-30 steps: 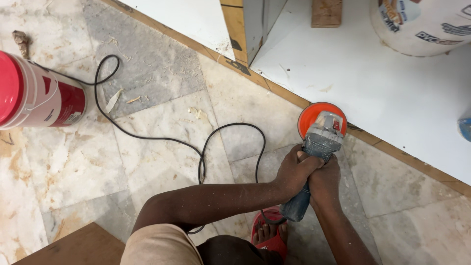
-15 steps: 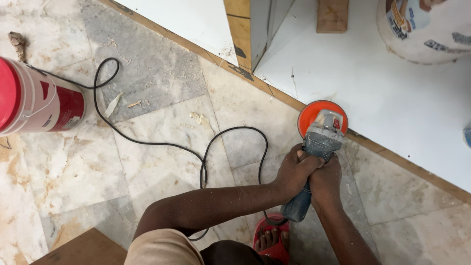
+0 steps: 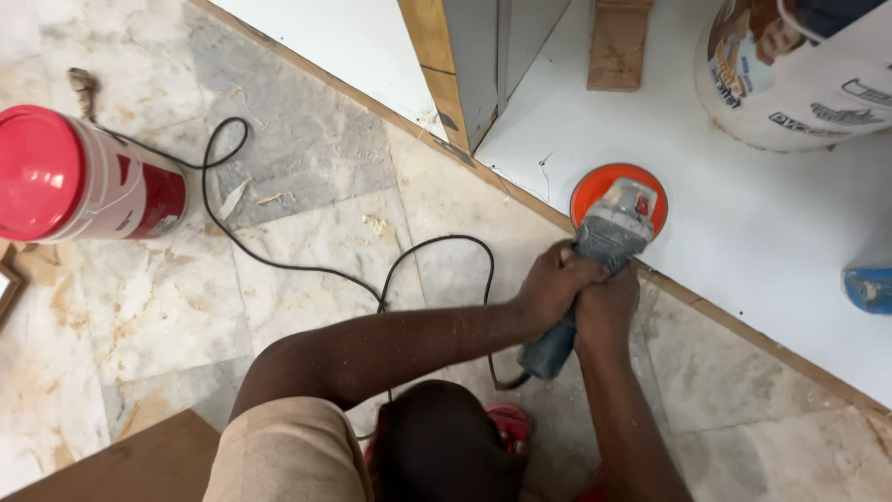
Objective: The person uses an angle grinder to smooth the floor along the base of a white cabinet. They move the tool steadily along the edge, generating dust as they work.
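Note:
Both hands grip a grey angle grinder (image 3: pixel 609 237) with an orange sanding disc (image 3: pixel 595 186). The disc lies flat on the edge of a white board (image 3: pixel 762 223) that rests on the marble floor. My left hand (image 3: pixel 550 284) wraps the grinder's body from the left. My right hand (image 3: pixel 609 302) clasps the handle just behind it. A black power cord (image 3: pixel 307 270) runs from the grinder's tail and loops across the floor to the left.
A red-lidded paint can (image 3: pixel 79 181) lies on its side at the left. A big white bucket (image 3: pixel 799 70) stands on the board at top right, near a wood block (image 3: pixel 618 42). An upright panel (image 3: pixel 474 65) rises behind; brown wood (image 3: pixel 121 460) sits at bottom left.
The view has shifted slightly; the grinder and both hands stay on the board's edge in nearly the same spot, and the cord's loop has moved a little.

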